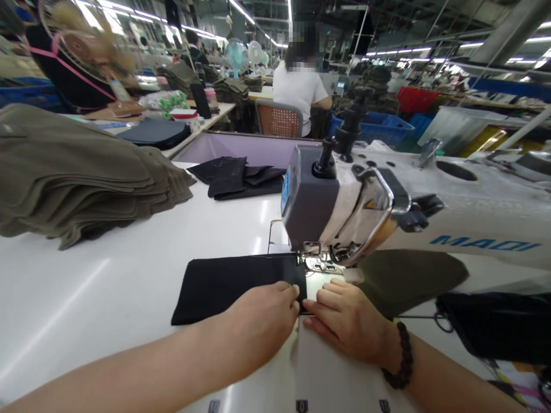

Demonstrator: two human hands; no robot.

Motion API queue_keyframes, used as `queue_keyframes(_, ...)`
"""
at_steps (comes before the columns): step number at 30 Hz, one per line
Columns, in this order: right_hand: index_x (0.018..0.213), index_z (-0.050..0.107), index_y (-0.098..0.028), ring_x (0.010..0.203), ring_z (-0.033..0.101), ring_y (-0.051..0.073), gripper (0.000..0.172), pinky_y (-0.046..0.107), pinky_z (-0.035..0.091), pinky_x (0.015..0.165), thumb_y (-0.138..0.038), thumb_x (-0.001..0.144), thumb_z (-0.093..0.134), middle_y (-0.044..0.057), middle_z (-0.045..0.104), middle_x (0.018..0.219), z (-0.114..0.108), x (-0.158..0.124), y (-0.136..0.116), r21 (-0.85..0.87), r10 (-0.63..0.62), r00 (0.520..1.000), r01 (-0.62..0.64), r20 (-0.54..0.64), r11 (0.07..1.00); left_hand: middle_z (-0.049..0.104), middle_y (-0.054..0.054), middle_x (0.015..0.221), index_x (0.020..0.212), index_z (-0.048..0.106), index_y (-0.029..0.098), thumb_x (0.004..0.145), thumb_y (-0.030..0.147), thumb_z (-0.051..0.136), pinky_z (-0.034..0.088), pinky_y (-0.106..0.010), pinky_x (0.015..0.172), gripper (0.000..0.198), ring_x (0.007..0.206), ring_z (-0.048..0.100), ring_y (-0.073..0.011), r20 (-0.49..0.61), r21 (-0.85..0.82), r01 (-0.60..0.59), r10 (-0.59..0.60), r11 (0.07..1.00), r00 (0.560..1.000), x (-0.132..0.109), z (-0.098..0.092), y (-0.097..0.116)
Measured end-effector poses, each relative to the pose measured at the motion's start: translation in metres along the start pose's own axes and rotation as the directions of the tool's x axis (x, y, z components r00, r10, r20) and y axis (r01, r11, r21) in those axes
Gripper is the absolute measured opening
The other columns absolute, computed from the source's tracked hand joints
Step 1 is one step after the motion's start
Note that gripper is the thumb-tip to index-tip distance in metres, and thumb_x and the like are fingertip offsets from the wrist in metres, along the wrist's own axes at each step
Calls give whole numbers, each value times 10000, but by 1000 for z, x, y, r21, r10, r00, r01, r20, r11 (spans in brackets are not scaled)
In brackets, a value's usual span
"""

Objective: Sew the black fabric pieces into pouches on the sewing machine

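Black cloth (224,287) lies on the surface (60,310) in front of the sewing machine (413,201), left hand (264,321) curled on it, right hand (353,321) at its edge; whether either grip pinches it, I cannot tell.

On the table (107,304), the cloth panel (215,287) lies with its far right corner at the presser foot (321,265) of the sewing machine (312,201), the left hand (262,315) on its near right part and the right hand (348,318) at its right edge. Left of the panel sits a stack of pieces (86,178), behind it some folded cloth (241,178), and below the machine's arm a flat piece (413,278). Beyond the table's far edge stands a chair (279,119).
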State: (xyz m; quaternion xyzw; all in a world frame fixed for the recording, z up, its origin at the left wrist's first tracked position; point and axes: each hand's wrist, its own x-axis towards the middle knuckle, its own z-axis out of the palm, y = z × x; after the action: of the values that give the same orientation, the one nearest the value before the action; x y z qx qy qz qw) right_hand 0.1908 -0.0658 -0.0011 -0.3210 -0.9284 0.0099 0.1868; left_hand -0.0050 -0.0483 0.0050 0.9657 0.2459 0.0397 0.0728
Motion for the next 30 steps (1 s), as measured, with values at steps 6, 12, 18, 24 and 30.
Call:
queue_keyframes(6,862,617,-136,598,500,156,290,298,354,581,-265,919,363,27,560,650,1,1,2,-17,106,994,-106,13,994,605,-118,979,918,600,85,782,45,517,450,-325,872,164,992,536,-229,62,97,-37,31,995,998,13,-1,-4)
queue_keyframes(12,994,601,-129,713,558,179,198,288,398,651,-228,838,529,49,615,760,4,5,4,-86,234,972,-232,15,969,557,-115,1094,989,563,98,809,65,488,449,-295,880,198,1056,509,-211,17,72,34,-36,997,999,19,-1,-19)
queue_keyframes(18,1019,585,-161,771,570,194,218,291,407,686,-217,809,570,49,625,818,3,7,4,-105,325,944,-319,49,942,558,-98,1063,998,558,93,813,58,473,398,-283,942,207,1070,490,-200,-77,55,31,-26,998,997,23,4,-33)
queue_keyframes(24,1025,582,-159,775,565,203,227,294,405,678,-239,814,563,56,615,824,3,7,4,-96,343,936,-336,74,937,571,-138,1060,1067,548,34,807,68,481,374,-312,963,270,1062,490,-232,-99,127,56,-44,990,994,29,5,-36)
queue_keyframes(30,1025,578,-167,789,564,196,225,292,405,686,-228,808,571,53,615,846,3,6,4,-76,346,936,-341,60,937,551,-148,1131,1091,539,38,818,64,458,360,-311,973,287,1120,458,-234,-109,107,52,-40,993,993,28,6,-39)
